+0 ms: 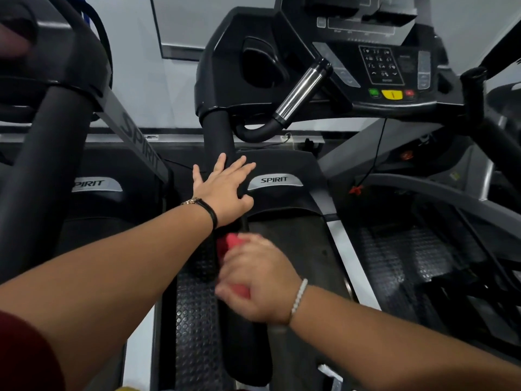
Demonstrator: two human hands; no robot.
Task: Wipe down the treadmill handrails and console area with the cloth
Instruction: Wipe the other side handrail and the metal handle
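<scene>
Two hands are on the black padded handrail (218, 131) of the treadmill, which runs from the console (380, 66) down toward the person. Left hand (222, 190) lies flat on the rail with fingers spread, palm down, and a black band is on its wrist. Right hand (259, 280) is nearer to the person, blurred, and it is closed around a red cloth (229, 242) and presses it on the same rail; a white bead bracelet is on this wrist. Cloth shows above and under the fingers. Beside the left hand is a silver "SPIRIT" badge (275, 180) on the motor cover.
</scene>
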